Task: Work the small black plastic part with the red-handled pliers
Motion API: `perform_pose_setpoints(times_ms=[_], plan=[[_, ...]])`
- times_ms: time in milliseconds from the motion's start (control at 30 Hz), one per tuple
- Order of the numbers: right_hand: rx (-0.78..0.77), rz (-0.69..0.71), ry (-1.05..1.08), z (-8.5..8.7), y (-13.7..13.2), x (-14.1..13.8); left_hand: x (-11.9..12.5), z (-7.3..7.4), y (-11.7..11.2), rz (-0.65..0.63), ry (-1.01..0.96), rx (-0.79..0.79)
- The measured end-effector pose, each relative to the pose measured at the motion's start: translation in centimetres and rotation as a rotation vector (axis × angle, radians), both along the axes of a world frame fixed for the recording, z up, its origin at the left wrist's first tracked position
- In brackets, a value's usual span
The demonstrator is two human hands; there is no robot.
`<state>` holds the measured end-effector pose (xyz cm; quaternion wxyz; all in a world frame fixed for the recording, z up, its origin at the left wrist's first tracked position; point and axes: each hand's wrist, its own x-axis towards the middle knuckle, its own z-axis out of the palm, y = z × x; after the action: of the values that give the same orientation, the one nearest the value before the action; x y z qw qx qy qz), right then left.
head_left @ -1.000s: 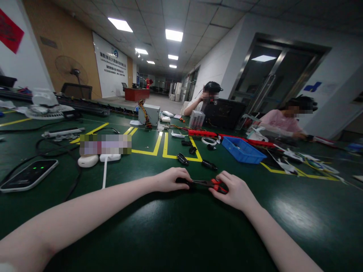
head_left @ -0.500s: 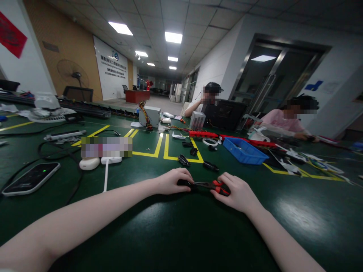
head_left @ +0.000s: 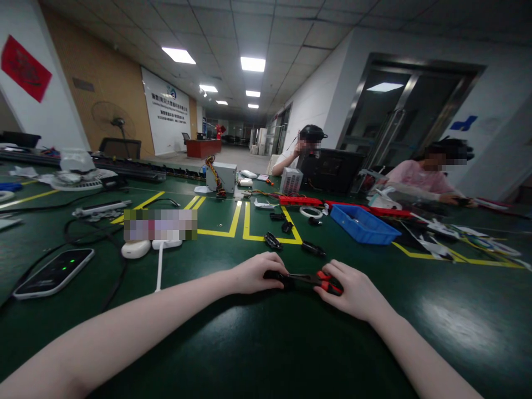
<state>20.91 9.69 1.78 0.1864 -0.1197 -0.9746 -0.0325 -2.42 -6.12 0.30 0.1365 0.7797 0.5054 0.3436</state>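
Observation:
My left hand (head_left: 261,272) is closed round a small black part (head_left: 274,275), mostly covered by the fingers. In my right hand (head_left: 349,285) are long-nosed pliers (head_left: 330,284) with red and black handles; the fingers wrap round the grips. The dark jaws point left and their tips meet the black part at my left fingertips. Whether the jaws bite on it I cannot tell. Just beyond my hands lie a black ribbed piece (head_left: 272,240) and another black piece (head_left: 313,248). Smaller black pieces (head_left: 286,226) rest further back.
A blue plastic bin (head_left: 366,224) stands at the right, before a red strip (head_left: 301,201). At the left are a phone-like device (head_left: 56,272), a white cable (head_left: 159,269) and black cords. Metal boxes (head_left: 222,178) stand behind. Two people sit across the green table (head_left: 233,354).
The whole view has shifted slightly, so everything appears a little lower and to the right. Both hands keep their hold, with the pliers' tips still at the black part.

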Motion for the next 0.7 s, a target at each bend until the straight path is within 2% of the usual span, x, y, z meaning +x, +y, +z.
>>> perform_pose_setpoints(times_ms=[200, 567, 700], plan=[[-0.051, -0.018, 0.009, 0.09, -0.15, -0.1, 0.13, 0.07, -0.08, 0.017, -0.009, 0.091], [0.016, 0.008, 0.069, 0.17, -0.26, 0.08, 0.25, 0.33, -0.36, -0.038, -0.074, 0.025], [0.018, -0.001, 0.041, 0.23, -0.32, 0.07, 0.26, 0.31, -0.35, -0.034, -0.066, 0.053]])
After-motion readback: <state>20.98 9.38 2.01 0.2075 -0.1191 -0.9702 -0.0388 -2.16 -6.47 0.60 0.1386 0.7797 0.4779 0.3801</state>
